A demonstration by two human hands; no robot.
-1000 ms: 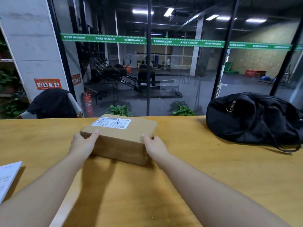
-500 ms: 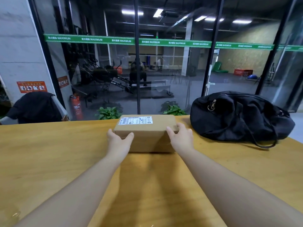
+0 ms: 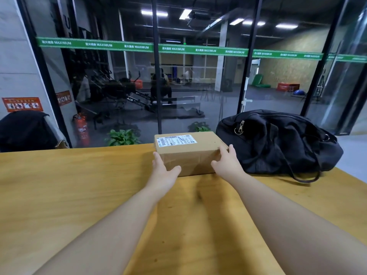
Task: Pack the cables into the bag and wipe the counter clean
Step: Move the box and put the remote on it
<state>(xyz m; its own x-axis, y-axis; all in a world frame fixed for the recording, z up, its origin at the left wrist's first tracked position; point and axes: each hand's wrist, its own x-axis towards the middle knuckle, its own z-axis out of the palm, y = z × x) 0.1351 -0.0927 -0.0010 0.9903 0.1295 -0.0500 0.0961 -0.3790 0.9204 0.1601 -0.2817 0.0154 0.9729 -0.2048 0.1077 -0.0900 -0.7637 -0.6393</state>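
A brown cardboard box (image 3: 188, 155) with a white shipping label on top rests on the wooden counter (image 3: 79, 195), near its far edge. My left hand (image 3: 163, 171) presses against the box's near left corner, fingers spread. My right hand (image 3: 226, 162) grips its right end. Both hands hold the box between them. A black duffel bag (image 3: 278, 141) lies just right of the box, zipped along the top, with a strap looping onto the counter. No cables are in view.
A glass wall runs right behind the counter's far edge, with a gym beyond it. A dark jacket (image 3: 23, 130) hangs over a chair back at the far left. The counter's right edge (image 3: 353, 175) falls off past the bag.
Both hands have slid the box to the right along the counter until it sits beside the black bag. The white paper at the left has left the view.
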